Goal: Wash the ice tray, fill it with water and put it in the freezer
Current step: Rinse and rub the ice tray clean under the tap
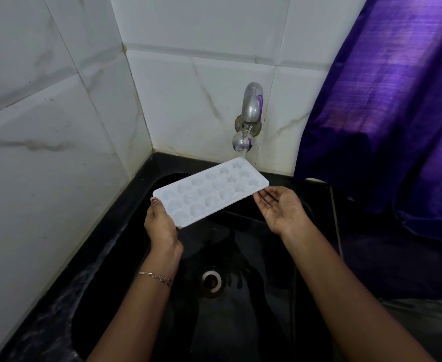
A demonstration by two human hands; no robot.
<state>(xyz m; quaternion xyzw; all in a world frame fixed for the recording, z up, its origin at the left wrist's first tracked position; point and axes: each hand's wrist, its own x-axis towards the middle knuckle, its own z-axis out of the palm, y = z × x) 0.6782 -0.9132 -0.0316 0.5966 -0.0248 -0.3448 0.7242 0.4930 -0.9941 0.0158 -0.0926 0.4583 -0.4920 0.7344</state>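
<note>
Both forearms reach over the black sink. The left hand grips the near short end of the white plastic ice tray, thumb on top, holding it out so its far end meets the thin stream from the steel wall tap. The right hand lies palm up, fingers almost straight, tips touching the tray's long edge, probably only to steady it.

Matt white plastic ice tray; shiny metal tap; glossy black sink.
</note>
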